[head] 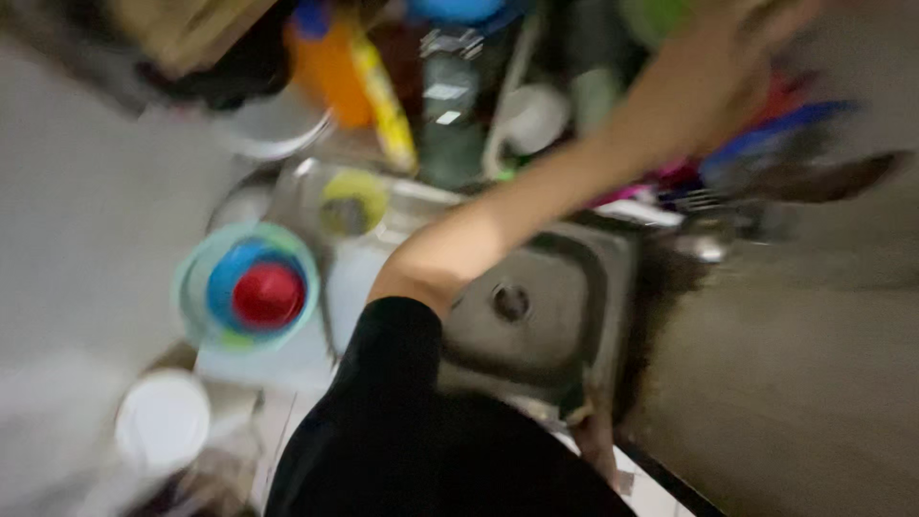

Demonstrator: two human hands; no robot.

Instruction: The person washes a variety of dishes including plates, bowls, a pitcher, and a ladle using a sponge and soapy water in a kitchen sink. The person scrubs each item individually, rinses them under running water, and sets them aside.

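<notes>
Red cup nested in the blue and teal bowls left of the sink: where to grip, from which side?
Judging from a blurred frame: take the round red plastic cup by its rim, from straight above. It sits nested inside the blue bowl and pale teal bowl, so its sides look walled in; only the top is exposed.

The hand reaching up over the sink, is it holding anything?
It cannot be told. The right hand reaches above the metal sink toward blurred kitchen things at the top, and the picture is too smeared to show a grip on anything.
</notes>
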